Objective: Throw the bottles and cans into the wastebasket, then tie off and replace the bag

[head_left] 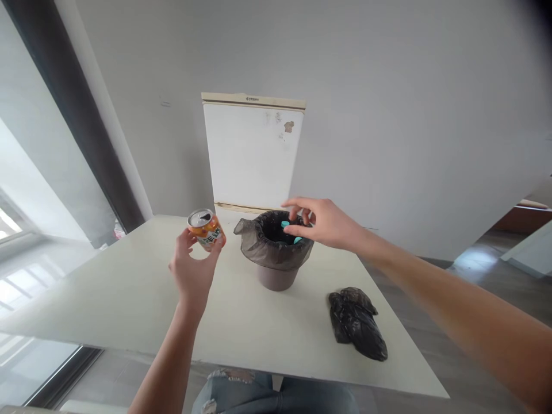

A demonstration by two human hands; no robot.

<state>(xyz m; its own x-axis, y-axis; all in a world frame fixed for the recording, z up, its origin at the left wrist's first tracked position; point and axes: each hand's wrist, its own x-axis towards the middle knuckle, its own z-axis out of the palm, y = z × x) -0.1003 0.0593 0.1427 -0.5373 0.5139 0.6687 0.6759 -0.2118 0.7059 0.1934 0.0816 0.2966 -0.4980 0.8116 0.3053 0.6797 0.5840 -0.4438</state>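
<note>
My left hand (196, 267) grips an orange drink can (207, 231) with its top tab opening showing, held up above the table to the left of the bin. Over the right side of the bin's mouth hovers my right hand (321, 221), fingers apart and curved, with nothing in it. The small trash bin (278, 278) is mauve-grey and lined with a black plastic bag (276, 253) folded over its rim. Inside it, two turquoise bottle caps (285, 223) show; what lies below them is hidden in the dark.
A crumpled black plastic bag (357, 323) lies on the right of the white table (259, 333). Behind the table stands a white refrigerator (252, 152) against a grey wall. A window is at the left; the table's right edge drops to a grey floor.
</note>
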